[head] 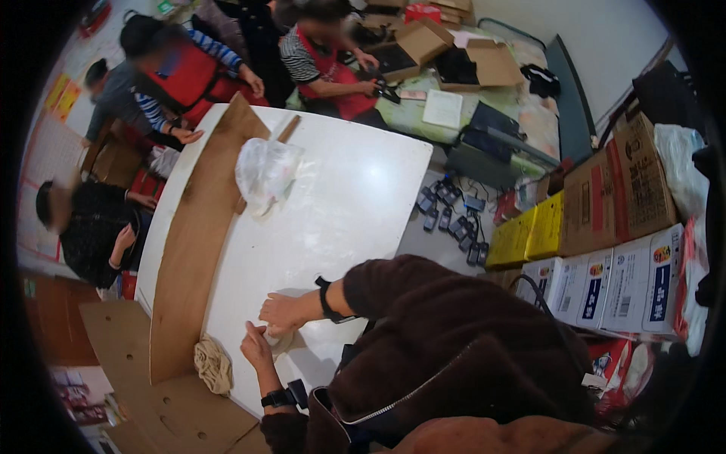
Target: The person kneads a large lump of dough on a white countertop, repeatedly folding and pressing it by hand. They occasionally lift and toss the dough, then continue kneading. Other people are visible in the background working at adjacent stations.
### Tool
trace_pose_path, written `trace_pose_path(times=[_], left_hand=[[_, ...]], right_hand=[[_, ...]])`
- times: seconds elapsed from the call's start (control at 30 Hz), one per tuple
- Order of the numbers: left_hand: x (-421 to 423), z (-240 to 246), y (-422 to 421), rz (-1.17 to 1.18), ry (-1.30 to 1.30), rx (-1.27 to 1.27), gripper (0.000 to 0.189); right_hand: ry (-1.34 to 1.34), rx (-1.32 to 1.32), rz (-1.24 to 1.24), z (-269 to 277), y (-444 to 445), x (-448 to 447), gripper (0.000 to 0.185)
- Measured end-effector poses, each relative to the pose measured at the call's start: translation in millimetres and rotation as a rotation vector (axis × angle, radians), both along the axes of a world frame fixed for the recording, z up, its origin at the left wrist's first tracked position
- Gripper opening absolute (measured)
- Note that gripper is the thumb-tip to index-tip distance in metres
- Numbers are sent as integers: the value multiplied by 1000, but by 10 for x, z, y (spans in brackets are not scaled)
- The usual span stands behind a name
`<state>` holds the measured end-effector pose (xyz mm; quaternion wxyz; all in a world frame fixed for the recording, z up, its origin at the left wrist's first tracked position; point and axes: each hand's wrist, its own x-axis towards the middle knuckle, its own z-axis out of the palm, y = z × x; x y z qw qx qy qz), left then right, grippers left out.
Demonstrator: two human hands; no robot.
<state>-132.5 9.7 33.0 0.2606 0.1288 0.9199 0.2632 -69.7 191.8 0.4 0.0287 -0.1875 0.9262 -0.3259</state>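
Over the white tabletop [317, 238], my right hand [283, 313] bends down onto a small pale, roundish thing [279, 344], mostly covered by my fingers. My left hand [258, 345] is close beside it with curled fingers, nearly touching my right hand. Whether the left fingers grip the pale thing cannot be made out. A crumpled beige cloth [212, 364] lies to the left of my left hand. Farther along the table sits a whitish plastic bag [266, 170] with unclear contents.
A long wooden board [195, 244] stands along the table's far side, with a wooden stick [289, 129] near its end. Cardboard sheets [170, 397] adjoin the near corner. Co-workers [181, 74] are across the table. Stacked cartons [618, 289] and several small dark devices [454, 218] are to the right.
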Motion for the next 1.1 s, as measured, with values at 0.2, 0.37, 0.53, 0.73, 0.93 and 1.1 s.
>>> trace_pose_path(times=[0.2,0.37,0.53,0.73,0.93,1.1], left_hand=[[-4,-213,262,-284,588,177,45],[357,-362,97,-243,638,192,50],[345,-378,227,-123,683,91,52],[-97,-482,258,-121,694,175,45],[-476,-597,222,15,384,131,52],[-662,-568,56,-2,-81,217,51]], right_hand=[[209,97,-70,-382,-243,94,61],[316,-11,60,-500,-192,242,54],[499,25,17,-565,-148,199,57],[523,76,-143,-680,-176,-139,56],[153,86,-150,-501,-212,-374,47],[-3,-1,-203,-402,-321,-246,21]])
